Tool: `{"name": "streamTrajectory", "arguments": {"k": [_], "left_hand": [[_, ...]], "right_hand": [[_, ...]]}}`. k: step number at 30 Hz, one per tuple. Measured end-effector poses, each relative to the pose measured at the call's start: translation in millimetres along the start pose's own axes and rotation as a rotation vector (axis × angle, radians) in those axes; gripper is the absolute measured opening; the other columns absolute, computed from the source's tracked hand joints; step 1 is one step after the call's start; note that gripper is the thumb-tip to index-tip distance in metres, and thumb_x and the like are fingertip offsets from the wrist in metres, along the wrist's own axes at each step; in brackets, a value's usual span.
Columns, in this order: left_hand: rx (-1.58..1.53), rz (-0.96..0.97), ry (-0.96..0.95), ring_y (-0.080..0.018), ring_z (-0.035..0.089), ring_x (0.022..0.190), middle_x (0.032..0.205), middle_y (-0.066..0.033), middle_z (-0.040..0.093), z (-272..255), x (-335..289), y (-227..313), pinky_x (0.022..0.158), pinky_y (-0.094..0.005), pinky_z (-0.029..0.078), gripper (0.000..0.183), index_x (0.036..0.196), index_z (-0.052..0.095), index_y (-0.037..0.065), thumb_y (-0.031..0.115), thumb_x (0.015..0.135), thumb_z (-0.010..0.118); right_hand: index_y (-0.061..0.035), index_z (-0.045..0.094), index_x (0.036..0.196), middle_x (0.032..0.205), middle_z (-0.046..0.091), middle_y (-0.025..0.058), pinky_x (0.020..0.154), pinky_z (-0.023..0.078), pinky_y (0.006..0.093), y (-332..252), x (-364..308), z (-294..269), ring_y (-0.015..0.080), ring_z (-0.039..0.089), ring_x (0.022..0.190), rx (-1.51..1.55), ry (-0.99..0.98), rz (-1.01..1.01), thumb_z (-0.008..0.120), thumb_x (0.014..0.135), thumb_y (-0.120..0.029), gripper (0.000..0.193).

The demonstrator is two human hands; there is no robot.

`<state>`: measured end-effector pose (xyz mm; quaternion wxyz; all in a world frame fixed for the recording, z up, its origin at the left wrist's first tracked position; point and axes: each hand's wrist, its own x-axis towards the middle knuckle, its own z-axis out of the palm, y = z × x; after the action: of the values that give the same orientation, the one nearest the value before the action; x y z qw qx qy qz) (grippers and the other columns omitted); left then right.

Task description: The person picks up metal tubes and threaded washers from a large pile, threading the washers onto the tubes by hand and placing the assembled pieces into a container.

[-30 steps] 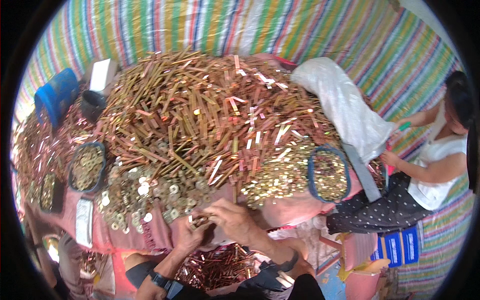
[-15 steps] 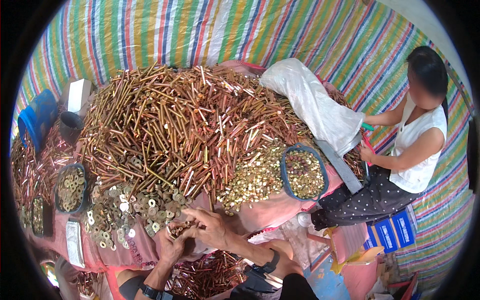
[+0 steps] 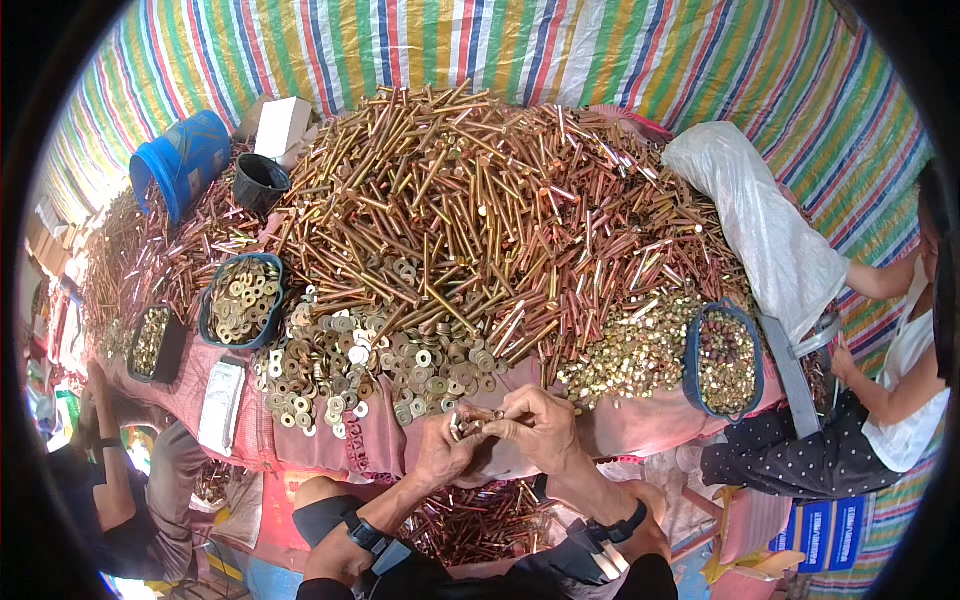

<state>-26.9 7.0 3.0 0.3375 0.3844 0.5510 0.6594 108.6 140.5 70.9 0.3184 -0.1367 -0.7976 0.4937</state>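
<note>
My left hand [image 3: 447, 447] is closed around small bronze-coloured bolts [image 3: 484, 421] held above the near edge of the pile. Right beside it, my right hand [image 3: 540, 430] pinches at the same spot with thumb and fingers. Whatever tiny piece sits in that pinch is too small to make out. Just beyond my hands lie loose washers [image 3: 340, 360] on pink cloth. A great heap of long bronze bolts [image 3: 480, 220] rises behind them, with a spread of small golden nuts [image 3: 630, 350] to its right. More bolts [image 3: 480, 525] lie low between my legs.
A blue basket of washers [image 3: 205, 318] stands left, a blue basket of nuts [image 3: 690, 365] right. Far left are a blue bucket [image 3: 190, 160] and a black pot [image 3: 262, 184]. A co-worker [image 3: 905, 370] sits right by a white sack [image 3: 755, 220]; another person [image 3: 110, 490] sits left.
The view has swung left, so the heap sits further right and a second person shows at left. My right hand has come from above the left hand's fingers to pinch level beside it.
</note>
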Motion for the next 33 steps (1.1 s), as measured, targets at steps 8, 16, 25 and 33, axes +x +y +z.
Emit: {"name": "streamTrajectory", "arguments": {"k": [8,16,25,33], "left_hand": [[-0.001,0.006,-0.031,-0.0152,0.070,0.092,0.103,-0.0103,0.076,-2,1,-3,0.082,-0.0309,0.056,0.016,0.107,0.073,-0.003,-0.004,0.091,0.071],[-0.041,0.054,0.037,-0.0198,0.071,0.098,0.109,-0.0125,0.074,1,3,-2,0.081,-0.0333,0.056,0.017,0.106,0.074,-0.002,-0.003,0.089,0.075],[0.012,0.007,0.157,-0.0162,0.070,0.096,0.108,-0.0092,0.074,0,-6,3,0.085,-0.0297,0.055,0.027,0.116,0.075,-0.003,-0.006,0.089,0.076],[-0.009,0.098,0.219,-0.0142,0.072,0.096,0.112,-0.0094,0.076,13,5,7,0.083,-0.0269,0.057,0.035,0.121,0.075,0.002,-0.009,0.089,0.076]], "right_hand": [[-0.0008,0.064,0.102,0.100,0.071,0.0119,0.070,0.058,0.0345,-8,3,-5,0.0159,0.071,0.084,-0.149,-0.090,0.012,0.085,0.090,-0.018,0.030],[-0.0011,0.064,0.102,0.089,0.073,0.0081,0.066,0.058,0.0278,1,-1,-7,0.0114,0.070,0.076,0.078,0.095,0.228,0.081,0.094,-0.012,0.022],[0.0019,0.073,0.108,0.081,0.073,0.0048,0.059,0.054,0.0261,11,8,-25,0.0094,0.070,0.070,0.006,-0.374,0.674,0.074,0.100,-0.016,0.020],[0.0004,0.073,0.102,0.082,0.071,0.0189,0.071,0.056,0.0453,37,20,10,0.0378,0.071,0.076,-0.534,-0.058,0.020,0.070,0.093,-0.006,0.012]]}}
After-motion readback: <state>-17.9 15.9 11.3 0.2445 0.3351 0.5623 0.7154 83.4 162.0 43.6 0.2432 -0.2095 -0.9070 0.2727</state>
